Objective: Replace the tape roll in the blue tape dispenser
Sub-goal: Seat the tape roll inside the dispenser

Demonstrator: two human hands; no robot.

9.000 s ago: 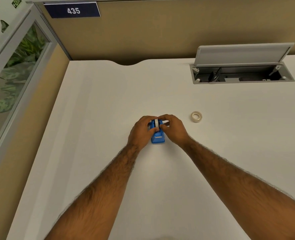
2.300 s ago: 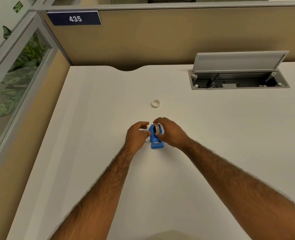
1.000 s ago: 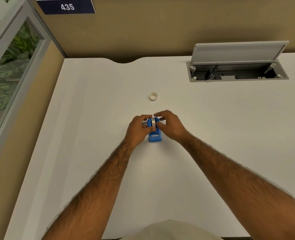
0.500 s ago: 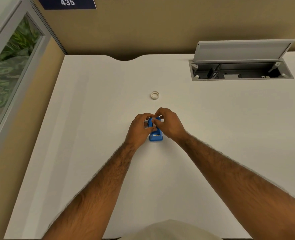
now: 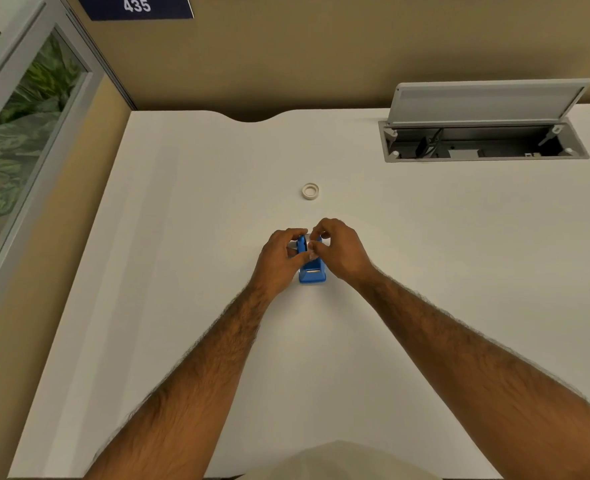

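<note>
The blue tape dispenser (image 5: 312, 271) stands on the white desk (image 5: 182, 237), its cutter end toward me. My left hand (image 5: 279, 261) grips its left side. My right hand (image 5: 338, 251) is closed over its top, fingertips pinching the tape roll (image 5: 308, 239) seated in the dispenser; only a sliver of the roll shows between my fingers. A small whitish tape ring (image 5: 310, 191) lies flat on the desk a short way beyond both hands, untouched.
An open cable hatch (image 5: 483, 143) with its raised grey lid (image 5: 487, 100) is sunk in the desk at the far right. A tan partition wall runs along the back, and a glass panel (image 5: 27, 126) stands at the left.
Nine seconds ago a ring lay to the right of my hands; since 2.3 s ago one lies beyond them. In the last second my fingers closed tighter over the roll in the dispenser.
</note>
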